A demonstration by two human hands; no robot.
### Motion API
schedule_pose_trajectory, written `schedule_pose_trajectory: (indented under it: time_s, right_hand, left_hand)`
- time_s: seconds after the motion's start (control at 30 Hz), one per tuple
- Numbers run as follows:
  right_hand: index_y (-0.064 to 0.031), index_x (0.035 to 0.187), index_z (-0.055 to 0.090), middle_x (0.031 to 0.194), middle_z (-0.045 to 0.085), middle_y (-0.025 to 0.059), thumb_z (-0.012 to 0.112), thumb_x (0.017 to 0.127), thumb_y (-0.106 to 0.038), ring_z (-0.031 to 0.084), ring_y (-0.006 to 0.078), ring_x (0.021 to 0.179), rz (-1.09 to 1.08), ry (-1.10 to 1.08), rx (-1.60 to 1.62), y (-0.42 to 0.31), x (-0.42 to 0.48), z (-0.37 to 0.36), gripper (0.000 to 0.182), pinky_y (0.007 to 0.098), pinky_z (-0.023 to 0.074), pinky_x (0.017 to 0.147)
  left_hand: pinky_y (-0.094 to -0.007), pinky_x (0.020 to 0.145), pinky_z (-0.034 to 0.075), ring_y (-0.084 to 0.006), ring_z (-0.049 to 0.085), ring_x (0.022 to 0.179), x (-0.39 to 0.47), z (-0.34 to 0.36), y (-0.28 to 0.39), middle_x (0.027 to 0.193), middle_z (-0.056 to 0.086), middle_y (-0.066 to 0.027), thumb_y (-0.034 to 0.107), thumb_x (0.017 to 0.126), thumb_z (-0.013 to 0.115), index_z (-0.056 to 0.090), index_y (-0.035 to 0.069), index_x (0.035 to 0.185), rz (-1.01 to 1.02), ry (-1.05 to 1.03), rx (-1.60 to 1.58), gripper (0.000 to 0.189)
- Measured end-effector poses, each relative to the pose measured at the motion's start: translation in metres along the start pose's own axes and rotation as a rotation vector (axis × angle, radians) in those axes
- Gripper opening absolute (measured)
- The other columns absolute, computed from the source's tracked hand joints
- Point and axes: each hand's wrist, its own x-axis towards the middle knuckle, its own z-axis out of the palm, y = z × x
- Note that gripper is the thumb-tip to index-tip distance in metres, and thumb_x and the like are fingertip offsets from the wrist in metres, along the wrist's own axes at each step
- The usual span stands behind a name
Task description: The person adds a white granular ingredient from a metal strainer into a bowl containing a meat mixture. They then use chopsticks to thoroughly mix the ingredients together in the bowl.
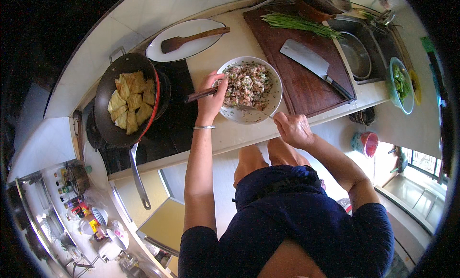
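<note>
A white bowl (240, 117) with raw minced meat mixed with chopped greens (250, 84) stands on the counter in front of me. My left hand (212, 100) is at the bowl's left rim, holding dark wooden chopsticks (197, 95) whose far ends are hidden by the hand and the filling. Between the fingers of my right hand (294, 130) is the thin handle of a metal spoon (265, 114). The spoon's head reaches into the near side of the meat. Green flecks cling to the bowl's inner wall.
Left, a wok (104, 98) of folded, browned pieces (133, 102) sits on the black cooktop (176, 127), handle jutting forward. An oval plate (201, 26) bears a wooden spatula (179, 43). Right, a cleaver (305, 57) and green stalks (294, 23) lie on a cutting board (305, 98) beside the sink (381, 59).
</note>
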Motion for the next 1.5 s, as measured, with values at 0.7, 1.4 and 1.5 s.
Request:
schedule_pose_trajectory:
  time_s: [0.7,1.4,1.5]
  right_hand:
    - [-0.0063,0.079,0.041,0.056,0.050,0.0118,0.051,0.074,-0.008,0.053,0.0327,0.051,-0.042,0.138,-0.021,0.016,-0.005,0.017,0.012,0.0416,0.0422,0.044]
    - [-0.0082,0.081,0.045,0.065,0.048,0.0063,0.056,0.068,-0.009,0.053,0.0247,0.058,-0.198,0.279,-0.199,0.032,-0.003,0.021,0.017,0.0350,0.0427,0.048]
    - [-0.0085,0.084,0.046,0.065,0.045,0.0052,0.056,0.067,-0.008,0.050,0.0226,0.057,-0.235,0.382,-0.194,0.033,0.001,0.014,0.020,0.0336,0.0420,0.049]
  left_hand:
    - [-0.0355,0.094,0.035,-0.0261,0.046,0.112,-0.012,0.006,-0.017,0.116,0.051,-0.0177,0.019,0.082,0.058,0.056,0.001,0.102,-0.107,0.031,-0.236,0.026]
    - [-0.0352,0.100,0.029,-0.0263,0.038,0.120,-0.033,-0.008,-0.014,0.127,0.041,-0.0189,0.017,0.076,0.066,0.041,-0.003,0.123,-0.185,0.025,-0.271,0.057]
    - [-0.0370,0.102,0.025,-0.0277,0.033,0.123,-0.044,-0.015,-0.008,0.131,0.035,-0.0204,0.017,0.074,0.068,0.033,-0.003,0.129,-0.064,0.038,-0.092,0.068]
